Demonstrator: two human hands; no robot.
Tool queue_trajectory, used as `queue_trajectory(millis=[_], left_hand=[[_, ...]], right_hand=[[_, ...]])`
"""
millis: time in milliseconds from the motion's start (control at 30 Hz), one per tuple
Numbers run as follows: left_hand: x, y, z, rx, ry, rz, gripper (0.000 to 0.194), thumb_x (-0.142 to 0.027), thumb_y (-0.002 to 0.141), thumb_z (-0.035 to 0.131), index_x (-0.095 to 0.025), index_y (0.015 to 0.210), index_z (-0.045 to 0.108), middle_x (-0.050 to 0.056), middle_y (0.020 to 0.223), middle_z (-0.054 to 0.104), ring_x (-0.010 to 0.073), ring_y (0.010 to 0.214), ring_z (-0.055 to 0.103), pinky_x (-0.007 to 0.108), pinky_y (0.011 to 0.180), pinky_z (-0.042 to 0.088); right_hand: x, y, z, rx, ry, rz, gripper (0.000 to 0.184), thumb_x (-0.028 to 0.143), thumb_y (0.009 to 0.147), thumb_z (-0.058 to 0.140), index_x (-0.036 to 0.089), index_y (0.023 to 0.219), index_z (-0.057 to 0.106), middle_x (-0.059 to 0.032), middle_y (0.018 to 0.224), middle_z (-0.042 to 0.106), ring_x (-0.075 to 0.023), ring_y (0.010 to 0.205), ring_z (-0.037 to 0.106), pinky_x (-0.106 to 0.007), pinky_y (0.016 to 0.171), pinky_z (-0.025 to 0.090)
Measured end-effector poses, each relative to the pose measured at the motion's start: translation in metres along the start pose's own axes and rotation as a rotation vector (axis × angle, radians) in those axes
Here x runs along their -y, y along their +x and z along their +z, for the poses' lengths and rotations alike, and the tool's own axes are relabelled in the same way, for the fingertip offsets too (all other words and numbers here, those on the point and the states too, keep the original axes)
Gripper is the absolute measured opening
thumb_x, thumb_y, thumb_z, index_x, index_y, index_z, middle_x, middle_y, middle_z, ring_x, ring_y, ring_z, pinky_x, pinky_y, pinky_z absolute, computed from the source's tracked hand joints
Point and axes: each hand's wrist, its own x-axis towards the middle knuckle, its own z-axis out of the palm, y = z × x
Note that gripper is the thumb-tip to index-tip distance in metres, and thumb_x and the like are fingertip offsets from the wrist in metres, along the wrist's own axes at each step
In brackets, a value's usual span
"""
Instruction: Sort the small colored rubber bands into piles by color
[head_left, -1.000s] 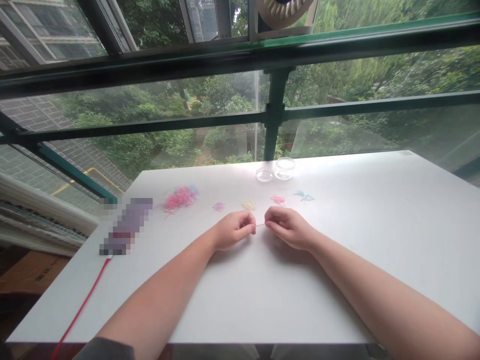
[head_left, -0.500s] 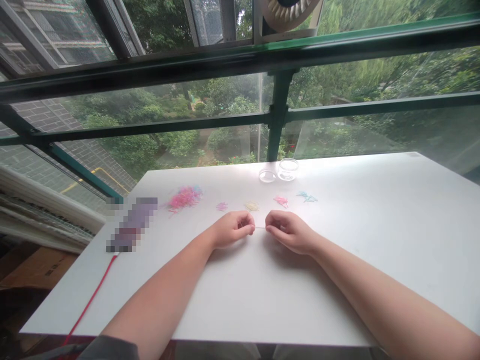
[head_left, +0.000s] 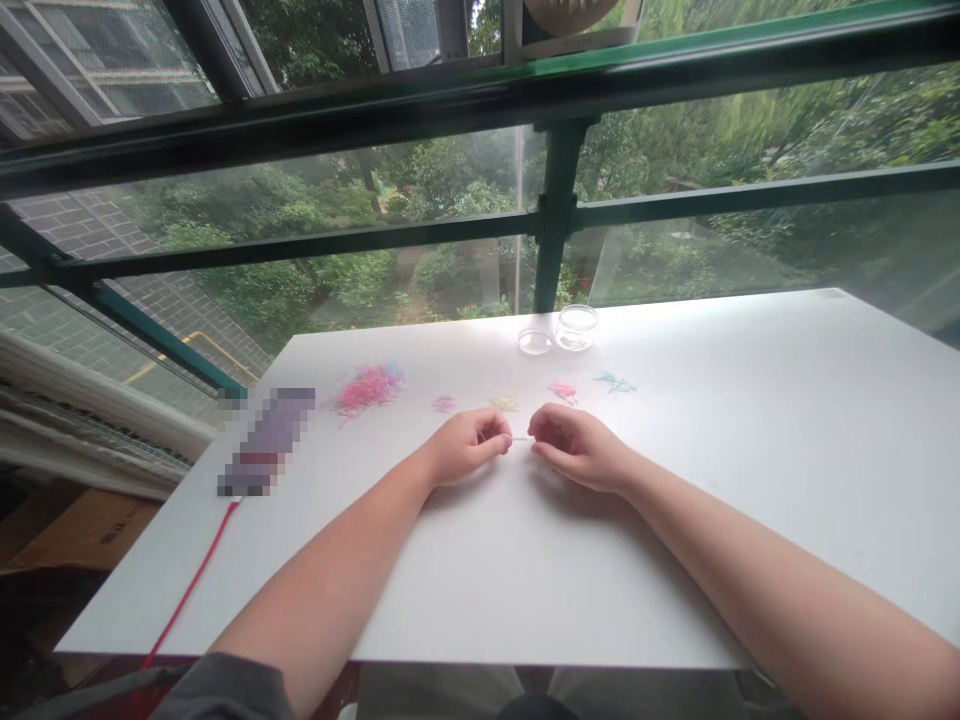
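My left hand (head_left: 474,445) is closed, its thumb and forefinger pinching a thin, short pale stick (head_left: 519,438) that points to the right. My right hand (head_left: 576,447) faces it with curled fingers; its thumb and forefinger are slightly apart beside the stick's free end, and nothing clear shows between them. Both hands are just above the white table (head_left: 555,590). Behind them lie small groups of thin sticks: purple (head_left: 444,404), yellow (head_left: 504,402), pink (head_left: 562,391) and blue (head_left: 616,382). To the left is a larger mixed pile (head_left: 370,388), mostly pink.
A clear round jar (head_left: 577,328) stands at the table's back edge, with a clear lid (head_left: 535,342) beside it. On the left lies a pixelated phone-like object (head_left: 268,440) with a red cable (head_left: 191,580). Green window bars (head_left: 559,215) rise behind the table.
The right thumb and forefinger have parted a little, and the stick's right end now shows free of them. The left hand keeps its pinch. The view has tilted slightly downward.
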Motion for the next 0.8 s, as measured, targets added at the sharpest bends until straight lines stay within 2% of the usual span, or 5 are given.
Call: queue_trajectory(millis=[500,800], left_hand=[[0.0043,0.0021,0.0047,-0.043,0.022,-0.001,0.021,-0.035,0.078,0.056,-0.014,0.079,0.059,0.0,0.069,0.057,0.0087,0.058,0.047,0.021,0.055,0.038],[0.0053,0.0011,0.0069,-0.039,0.036,0.061,0.025,-0.036,0.073,0.062,-0.014,0.086,0.06,0.002,0.074,0.061,0.008,0.058,0.048,0.02,0.055,0.04]], right_hand=[[0.0014,0.0017,0.0024,-0.023,-0.114,-0.017,0.007,0.023,0.079,0.053,0.017,0.078,0.056,0.0021,0.06,0.049,-0.0093,0.053,0.043,-0.022,0.05,0.035],[0.0,0.0013,0.0026,-0.027,-0.122,-0.014,0.007,0.021,0.079,0.053,0.017,0.074,0.055,0.0024,0.058,0.049,-0.0093,0.053,0.043,-0.021,0.05,0.035]])
